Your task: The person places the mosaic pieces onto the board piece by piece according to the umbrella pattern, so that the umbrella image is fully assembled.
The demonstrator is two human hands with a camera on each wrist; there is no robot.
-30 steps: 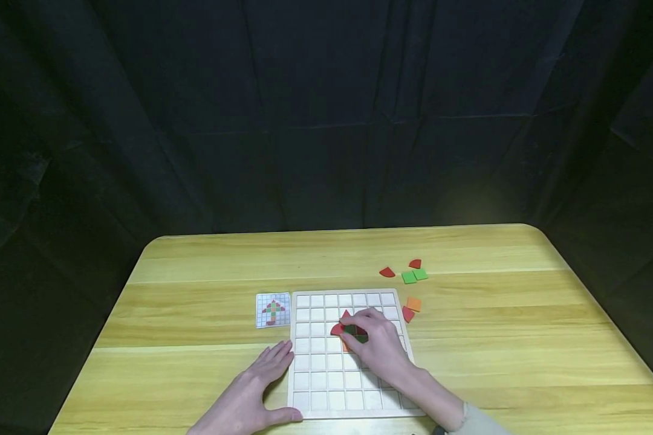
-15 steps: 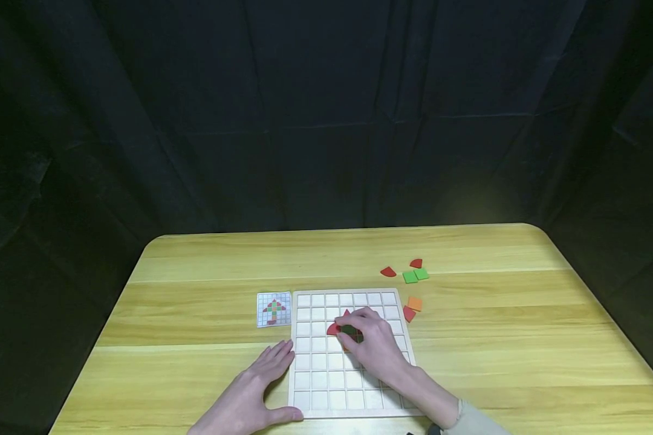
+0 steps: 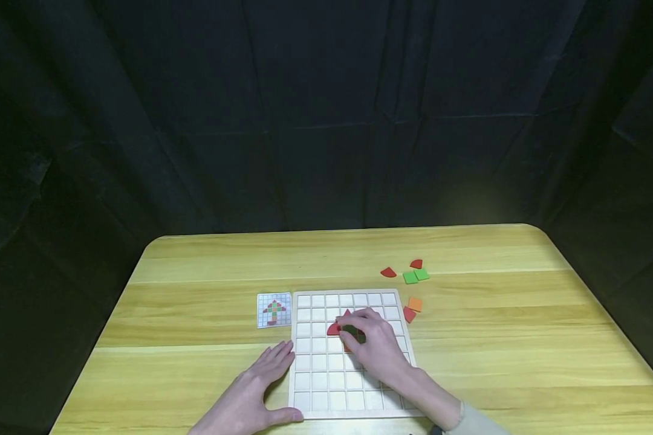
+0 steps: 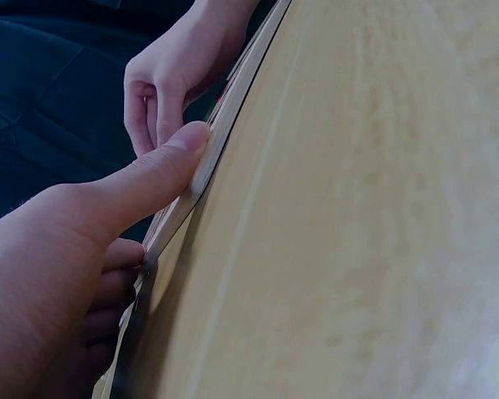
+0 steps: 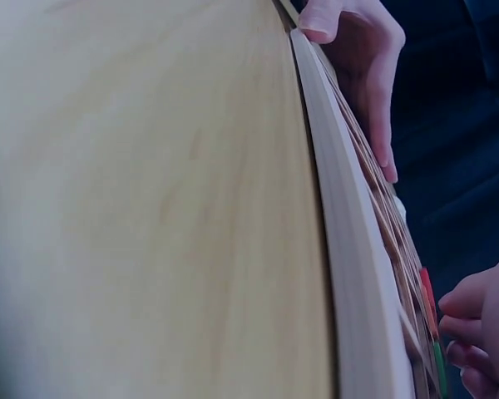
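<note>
A white gridded board [image 3: 327,380] lies on the table, holding a red piece [image 3: 347,313], an orange piece [image 3: 347,348] and dark green pieces partly hidden under my right hand. My right hand [image 3: 375,341] is over the board's middle, thumb and curled fingers at the right end of a red quarter-circle tile [image 3: 333,330]; in the right wrist view its fingertips [image 5: 461,301] are close to the red and green pieces on the board. My left hand [image 3: 250,389] rests flat along the board's left edge, its thumb [image 4: 187,137] at the near corner.
A small picture card [image 3: 274,310] with an arrow-like pattern lies left of the board. Beyond the board's far right are two red tiles [image 3: 389,272] and two green tiles [image 3: 410,277]. An orange square [image 3: 415,304] and a red tile [image 3: 409,314] lie by its right edge.
The red quarter-circle tile shifted slightly left on the board with my right fingers, then stayed still. My fingertips have since drawn back a little to the right. My left hand has not moved.
</note>
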